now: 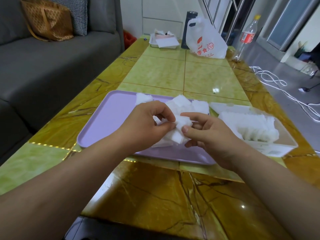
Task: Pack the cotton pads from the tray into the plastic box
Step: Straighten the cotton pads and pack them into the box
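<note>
— Both hands, what are they doing?
— Over the lilac tray point(103, 118) the left hand point(149, 123) and the right hand point(211, 134) meet, each pinching the same small bunch of cotton pads point(183, 124) between thumb and fingers.
— And the other pads?
— More loose pads point(183, 103) lie heaped on the tray's far right part, partly hidden behind the hands. The plastic box point(277, 149) sits just beside the tray's right edge, and a thick row of packed pads point(251, 125) fills most of it.
— Anything else on the table point(155, 71)?
— At the far end, well apart from the work: a white shopping bag point(207, 42) with red print, a dark flask point(188, 30) partly hidden behind it, a clear bottle point(245, 37) with a red label, and a shallow white tray point(164, 41) of papers. A grey sofa point(52, 58) runs along the left with a brown bag point(46, 19) on it; a white cable point(277, 87) lies on the floor to the right.
</note>
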Demonstrator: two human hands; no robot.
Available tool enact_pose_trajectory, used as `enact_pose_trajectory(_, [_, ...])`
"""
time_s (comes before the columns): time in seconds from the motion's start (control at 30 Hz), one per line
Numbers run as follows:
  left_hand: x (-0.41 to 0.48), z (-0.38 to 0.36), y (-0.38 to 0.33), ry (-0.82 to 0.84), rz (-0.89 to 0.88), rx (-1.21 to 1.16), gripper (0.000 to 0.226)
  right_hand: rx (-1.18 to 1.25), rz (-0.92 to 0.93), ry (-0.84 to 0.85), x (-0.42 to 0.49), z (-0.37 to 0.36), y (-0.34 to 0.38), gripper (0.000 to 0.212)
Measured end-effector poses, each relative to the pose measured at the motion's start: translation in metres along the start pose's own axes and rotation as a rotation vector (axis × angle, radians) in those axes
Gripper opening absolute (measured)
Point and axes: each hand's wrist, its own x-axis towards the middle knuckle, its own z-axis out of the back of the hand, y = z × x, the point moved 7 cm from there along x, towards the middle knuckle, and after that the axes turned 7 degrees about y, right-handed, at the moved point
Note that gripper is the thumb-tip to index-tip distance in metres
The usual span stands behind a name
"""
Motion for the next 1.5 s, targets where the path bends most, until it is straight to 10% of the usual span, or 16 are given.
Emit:
enact_pose_trajectory(0.43, [0.002, 0.000, 0.008, -0.039, 0.103, -0.150, 0.011, -0.107, 0.015, -0.045, -0.004, -0.004, 0.007, 0.050])
enact_pose_trajectory(0.6, [0.003, -0.018, 0.016, 0.132, 0.198, 0.005, 0.063, -0.253, 0.016, -0.085, -0.006, 0.002, 0.003, 0.055])
enact_pose_trajectory(0.93, [0.004, -0.046, 0.019, 0.278, 0.299, 0.081, 0.051, -0.333, -0.092, -0.198, -0.010, -0.002, -0.008, 0.090])
enact_pose_trajectory(1.2, [0.000, -0.057, 0.019, 0.366, 0.321, -0.023, 0.032, -0.227, -0.094, -0.366, -0.007, -0.006, -0.015, 0.030])
enact_pose_trajectory(1.5, [-0.002, -0.056, 0.024, 0.344, 0.321, 0.018, 0.024, -0.234, -0.118, -0.397, -0.006, -0.008, -0.014, 0.031])
